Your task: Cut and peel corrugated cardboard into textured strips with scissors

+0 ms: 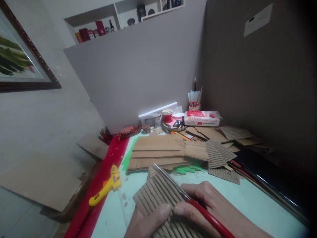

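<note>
My left hand (151, 221) grips a piece of corrugated cardboard (158, 191) from its lower left, thumb pressed on the ridged face. In my right hand (208, 205) is a slim tool with a long tapered metal end and a red handle (210, 218); its exact kind is hard to make out. The metal end (170, 180) lies along the upper right edge of the cardboard, its tip near the narrow top. My right thumb also touches or nearly touches the ridged face. The cardboard's lower part runs out of view.
A yellow hot glue gun (109, 186) lies at the left on a red strip (85, 208). Flat cardboard sheets (158, 143) and ridged scraps (218, 152) spread behind my hands. Farther back stand a red paper cup (167, 116), a tissue pack (203, 118) and a pen holder (194, 107).
</note>
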